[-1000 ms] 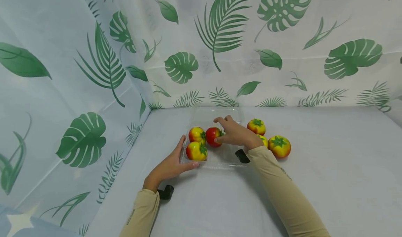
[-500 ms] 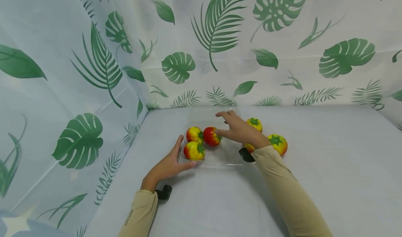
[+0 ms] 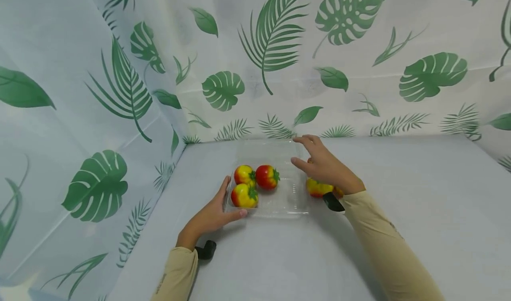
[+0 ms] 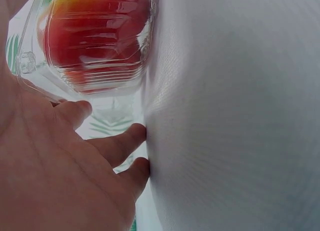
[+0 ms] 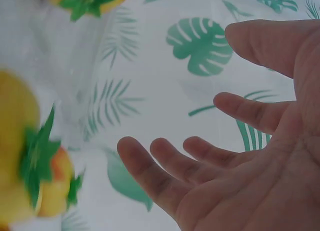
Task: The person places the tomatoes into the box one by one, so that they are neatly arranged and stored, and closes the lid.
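The right hand (image 3: pixel 329 167) has moved off the red fruit (image 3: pixel 265 177) toward 3 o'clock, fingers spread, holding nothing. The fruit sits inside the clear box (image 3: pixel 284 197), yellow-red fruits (image 3: pixel 243 197) at its 8 and 9 o'clock; the left hand (image 3: pixel 210 214), thumb and fingers apart, touches the box's 8 o'clock corner.

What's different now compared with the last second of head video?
The right hand has moved rightward, away from the red fruit, where its thumb was, and now partly covers the loose fruits right of the clear container in the head view. It holds nothing.

Unchanged: the left hand at the container's left near corner, and the red fruit beside two yellow-red fruits inside.
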A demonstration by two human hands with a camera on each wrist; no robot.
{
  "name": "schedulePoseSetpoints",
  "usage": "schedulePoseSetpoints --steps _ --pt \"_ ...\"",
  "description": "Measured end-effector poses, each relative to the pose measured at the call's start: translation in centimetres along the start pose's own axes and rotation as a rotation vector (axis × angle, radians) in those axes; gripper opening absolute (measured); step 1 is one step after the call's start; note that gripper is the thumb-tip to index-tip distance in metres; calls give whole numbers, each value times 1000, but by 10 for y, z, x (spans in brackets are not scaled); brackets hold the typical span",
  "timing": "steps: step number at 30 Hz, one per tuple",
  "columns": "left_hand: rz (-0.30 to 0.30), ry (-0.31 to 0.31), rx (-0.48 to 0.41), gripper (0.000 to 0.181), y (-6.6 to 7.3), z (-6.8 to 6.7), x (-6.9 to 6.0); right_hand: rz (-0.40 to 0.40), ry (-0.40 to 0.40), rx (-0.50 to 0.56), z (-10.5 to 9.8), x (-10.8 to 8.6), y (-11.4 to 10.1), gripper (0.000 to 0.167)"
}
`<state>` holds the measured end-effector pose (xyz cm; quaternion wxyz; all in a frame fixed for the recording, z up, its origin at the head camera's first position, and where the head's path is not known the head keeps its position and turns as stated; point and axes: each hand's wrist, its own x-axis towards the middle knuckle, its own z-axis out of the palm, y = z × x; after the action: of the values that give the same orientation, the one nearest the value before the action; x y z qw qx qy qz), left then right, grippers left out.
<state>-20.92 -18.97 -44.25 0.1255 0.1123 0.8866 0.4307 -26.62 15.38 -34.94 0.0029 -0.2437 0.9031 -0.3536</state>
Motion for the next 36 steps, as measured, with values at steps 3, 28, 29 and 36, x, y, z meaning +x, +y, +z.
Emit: schedulePoseSetpoints --steps 3,28,29,36 --pt "3 0 10 120 -1 0 0 30 -8 -37 -7 -8 4 66" --pt "8 -16 -6 121 -4 0 0 239 -118 -99 -35 -63 73 96" --pt "8 -15 -7 120 -4 0 -1 247 -121 -97 -35 -63 75 95" --pt "11 -14 -1 120 -3 0 0 260 -143 -110 -41 -66 90 78"
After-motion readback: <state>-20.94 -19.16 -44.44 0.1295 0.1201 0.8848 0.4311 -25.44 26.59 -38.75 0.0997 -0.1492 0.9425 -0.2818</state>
